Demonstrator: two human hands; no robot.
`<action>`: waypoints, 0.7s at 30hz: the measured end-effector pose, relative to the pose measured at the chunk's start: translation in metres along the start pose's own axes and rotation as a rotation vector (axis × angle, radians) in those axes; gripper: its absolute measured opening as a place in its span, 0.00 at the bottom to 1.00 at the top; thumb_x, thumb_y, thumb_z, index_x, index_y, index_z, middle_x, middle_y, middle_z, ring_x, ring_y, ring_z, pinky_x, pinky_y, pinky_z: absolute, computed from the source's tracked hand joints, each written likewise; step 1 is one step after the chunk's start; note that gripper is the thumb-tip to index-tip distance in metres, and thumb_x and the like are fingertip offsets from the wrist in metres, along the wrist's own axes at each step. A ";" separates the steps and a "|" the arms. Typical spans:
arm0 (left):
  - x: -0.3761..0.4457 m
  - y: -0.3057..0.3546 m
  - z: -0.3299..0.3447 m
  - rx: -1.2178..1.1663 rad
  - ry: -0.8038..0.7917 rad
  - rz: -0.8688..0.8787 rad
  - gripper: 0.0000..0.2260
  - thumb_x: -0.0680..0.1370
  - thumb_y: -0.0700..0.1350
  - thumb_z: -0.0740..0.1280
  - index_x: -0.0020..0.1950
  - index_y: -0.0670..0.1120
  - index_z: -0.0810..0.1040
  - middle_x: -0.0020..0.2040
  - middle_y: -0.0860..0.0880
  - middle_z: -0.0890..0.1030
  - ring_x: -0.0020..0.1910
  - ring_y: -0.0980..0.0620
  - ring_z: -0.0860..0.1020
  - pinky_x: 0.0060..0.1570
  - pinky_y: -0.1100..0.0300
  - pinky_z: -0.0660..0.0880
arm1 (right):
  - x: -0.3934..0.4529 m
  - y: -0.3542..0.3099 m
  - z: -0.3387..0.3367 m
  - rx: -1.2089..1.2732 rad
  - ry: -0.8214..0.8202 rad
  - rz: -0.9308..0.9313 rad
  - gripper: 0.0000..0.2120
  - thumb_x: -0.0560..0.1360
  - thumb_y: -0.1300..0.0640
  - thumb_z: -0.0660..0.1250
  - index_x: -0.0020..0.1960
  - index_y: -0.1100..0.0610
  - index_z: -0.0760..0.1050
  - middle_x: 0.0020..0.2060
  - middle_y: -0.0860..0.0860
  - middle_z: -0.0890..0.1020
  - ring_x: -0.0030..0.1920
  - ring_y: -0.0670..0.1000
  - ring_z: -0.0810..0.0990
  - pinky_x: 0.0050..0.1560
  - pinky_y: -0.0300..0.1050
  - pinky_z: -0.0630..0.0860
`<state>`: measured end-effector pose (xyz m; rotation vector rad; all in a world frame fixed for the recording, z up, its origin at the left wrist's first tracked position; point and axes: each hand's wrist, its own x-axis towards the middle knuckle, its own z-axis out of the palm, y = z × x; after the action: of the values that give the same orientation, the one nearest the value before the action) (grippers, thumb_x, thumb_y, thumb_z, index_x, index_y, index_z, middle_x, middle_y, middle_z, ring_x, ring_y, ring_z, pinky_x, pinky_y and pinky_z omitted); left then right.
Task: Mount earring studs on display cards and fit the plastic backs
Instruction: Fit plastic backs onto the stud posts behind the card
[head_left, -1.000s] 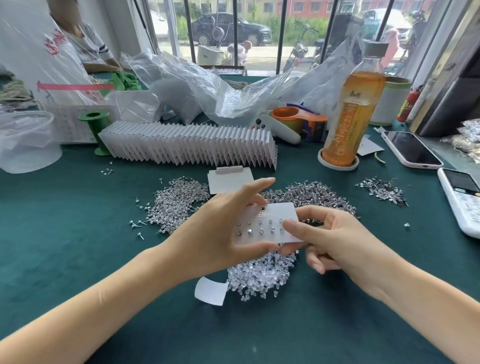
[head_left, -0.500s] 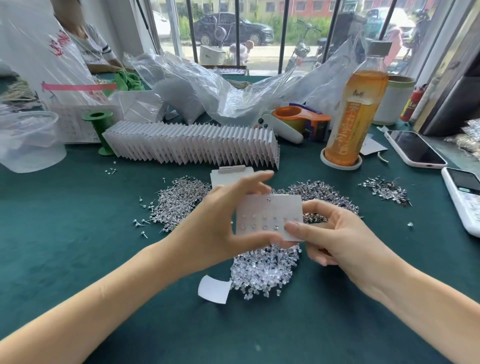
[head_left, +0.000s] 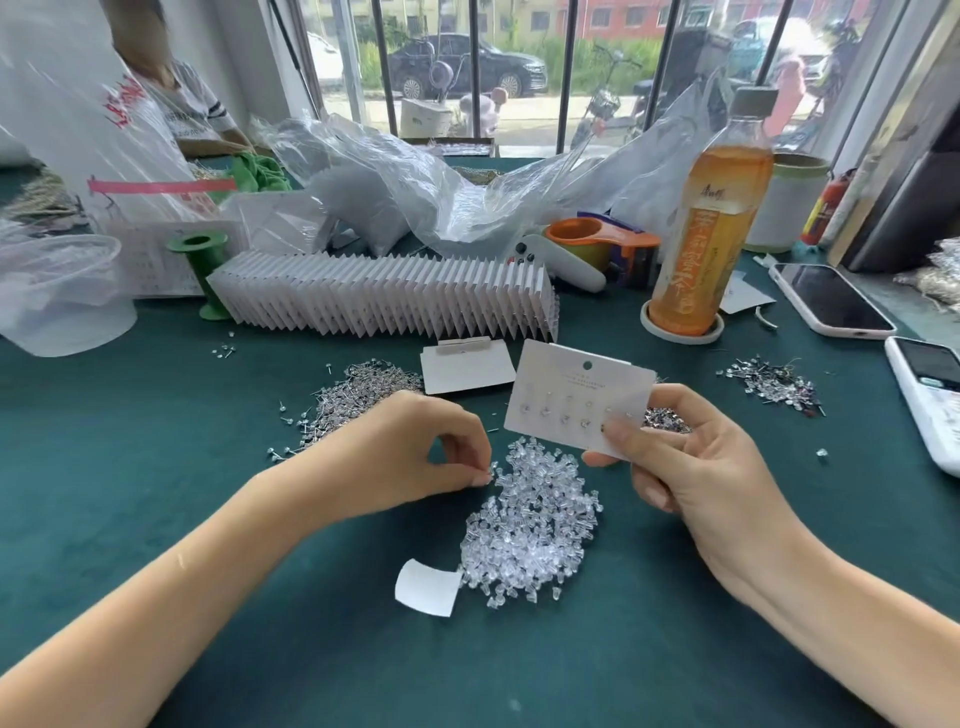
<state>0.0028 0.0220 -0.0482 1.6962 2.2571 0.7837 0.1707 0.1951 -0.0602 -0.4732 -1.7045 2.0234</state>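
1. nearest, a small curled white paper scrap (head_left: 427, 587) lies on the dark green felt counter (head_left: 156, 441), touching the near edge of the heap of clear plastic earring backs (head_left: 535, 525).
2. the left hand (head_left: 410, 452) has let go of the card it was steadying half a second ago and dropped to the heap's left edge; its thumb and forefinger are pressed together in a pinch at the edge of the heap, but whether a back is already between them is too small to tell.
3. the right hand (head_left: 691, 467) now carries the white rectangular display card (head_left: 579, 400) alone, thumb on its face near the lower right corner and fingers curled behind, holding it tilted above the counter just beyond the heap.
4. the card shows two rows of small studs already pushed through, so the mounting step looks done and the work has likely turned to fitting backs.
5. farther off lie the pile of silver stud pins (head_left: 358, 395), a spare blank white card (head_left: 467, 366), then the long fanned row of finished white cards (head_left: 384, 301).
6. beyond stand the amber drink bottle (head_left: 711, 228) and crumpled clear plastic bags (head_left: 426, 197).
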 end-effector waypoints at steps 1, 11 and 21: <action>0.000 0.000 0.000 -0.002 -0.013 0.000 0.04 0.71 0.44 0.75 0.42 0.51 0.82 0.38 0.57 0.81 0.40 0.58 0.79 0.42 0.71 0.71 | 0.000 0.001 0.000 0.000 -0.003 -0.003 0.19 0.61 0.52 0.74 0.49 0.55 0.75 0.37 0.60 0.85 0.19 0.45 0.64 0.21 0.31 0.62; 0.000 0.006 0.002 0.023 -0.003 0.044 0.03 0.71 0.41 0.74 0.43 0.48 0.83 0.39 0.57 0.80 0.40 0.60 0.78 0.43 0.74 0.69 | -0.003 0.003 0.001 -0.008 -0.030 -0.023 0.17 0.63 0.52 0.74 0.49 0.55 0.75 0.38 0.60 0.85 0.20 0.45 0.66 0.22 0.32 0.63; -0.001 0.009 -0.013 -0.377 0.054 -0.083 0.09 0.70 0.32 0.72 0.40 0.46 0.82 0.37 0.53 0.83 0.33 0.62 0.78 0.35 0.72 0.71 | -0.012 0.004 -0.004 -0.644 -0.181 -0.879 0.03 0.77 0.54 0.67 0.50 0.49 0.76 0.39 0.45 0.84 0.29 0.50 0.76 0.28 0.41 0.72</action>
<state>0.0048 0.0192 -0.0331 1.4135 2.0345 1.1603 0.1822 0.1916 -0.0649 0.2696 -2.1361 0.9049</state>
